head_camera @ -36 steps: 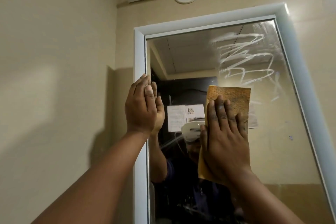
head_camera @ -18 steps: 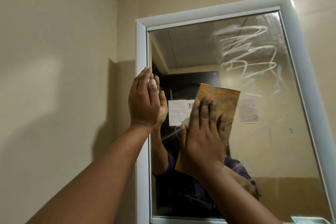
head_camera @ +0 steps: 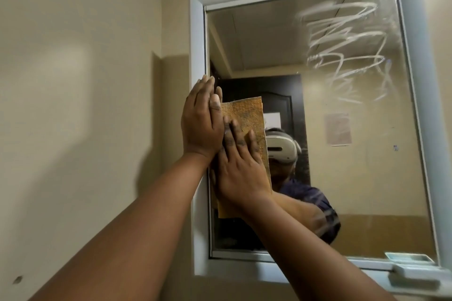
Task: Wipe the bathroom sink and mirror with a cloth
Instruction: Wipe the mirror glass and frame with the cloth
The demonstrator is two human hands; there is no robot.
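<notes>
Your two hands are both up at the left side of the mirror (head_camera: 367, 178), with the forearms crossing the lower part of the view. Your right hand (head_camera: 241, 168) lies flat with fingers spread on the cloth (head_camera: 244, 115), pressing it against the glass rather than gripping it; the thumb side is hidden, so you cannot tell whether any part of the cloth is pinched. Your left hand (head_camera: 201, 121) is open and flat, fingers together and pointing up, laid along the mirror's left edge where the glass meets the white frame (head_camera: 197, 39), and it overlaps the left margin of the cloth and touches the right hand. The mirror is a tall pane set in that pale frame on a beige wall (head_camera: 73, 80). Its upper right area carries a patch of white zigzag streaks (head_camera: 347, 44), well apart from the cloth. The cloth is a mottled orange-brown rectangle, standing upright on the glass just inside the left edge, its top showing above your fingers and its bottom corner below your right wrist. At the lower right corner a small pale soap dish (head_camera: 415, 276) sits on the frame's ledge.
</notes>
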